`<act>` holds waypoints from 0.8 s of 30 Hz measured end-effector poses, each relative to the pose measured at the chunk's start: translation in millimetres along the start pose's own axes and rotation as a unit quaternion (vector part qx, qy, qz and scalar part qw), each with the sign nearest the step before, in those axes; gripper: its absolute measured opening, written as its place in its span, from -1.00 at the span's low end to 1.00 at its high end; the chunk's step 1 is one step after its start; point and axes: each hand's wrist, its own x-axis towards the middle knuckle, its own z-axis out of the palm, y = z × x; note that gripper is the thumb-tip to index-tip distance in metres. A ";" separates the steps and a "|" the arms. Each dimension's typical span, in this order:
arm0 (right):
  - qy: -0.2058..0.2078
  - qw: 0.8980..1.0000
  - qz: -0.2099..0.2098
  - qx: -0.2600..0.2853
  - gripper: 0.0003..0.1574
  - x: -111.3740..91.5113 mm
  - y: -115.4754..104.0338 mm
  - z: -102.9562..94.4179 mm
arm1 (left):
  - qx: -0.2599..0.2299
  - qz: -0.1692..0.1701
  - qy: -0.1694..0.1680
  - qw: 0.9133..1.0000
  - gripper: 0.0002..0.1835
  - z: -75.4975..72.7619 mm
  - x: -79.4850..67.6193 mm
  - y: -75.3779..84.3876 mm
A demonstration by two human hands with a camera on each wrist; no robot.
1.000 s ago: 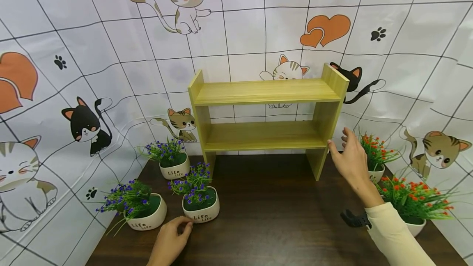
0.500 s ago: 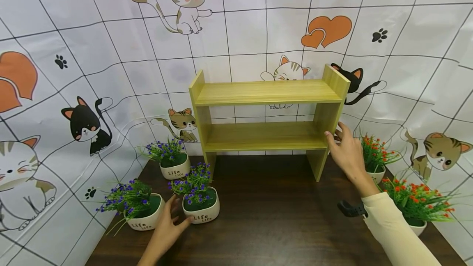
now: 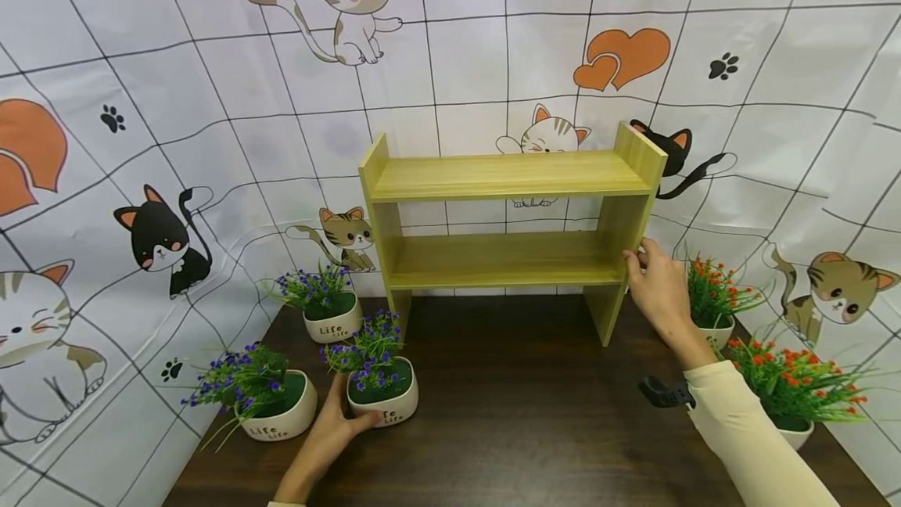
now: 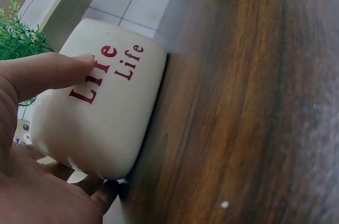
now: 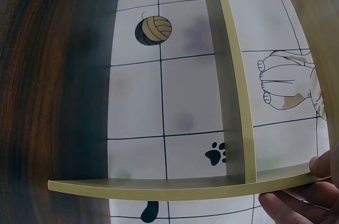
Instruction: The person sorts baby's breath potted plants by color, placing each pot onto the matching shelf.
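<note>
The front purple-flowered pot (image 3: 400, 407) sits upright on the table (image 3: 507, 413), near the wooden shelf (image 3: 503, 257), and the left hand (image 3: 335, 416) has its grip clamped round it, thumb across the lettering! Over there, the right hand (image 3: 660, 288) pinches the shelf's side panel; two orange-flowered plants (image 3: 788, 382) stand beyond.

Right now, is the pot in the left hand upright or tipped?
Upright: the purple-flowered pot in the left hand has blooms on top, lettering right way up.
</note>
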 end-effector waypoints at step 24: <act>0.015 1.000 -0.003 -0.010 -0.61 -0.9 0.9 3.8 | -0.019 -0.014 0.024 0.999 0.07 -0.8 -0.5 -6.9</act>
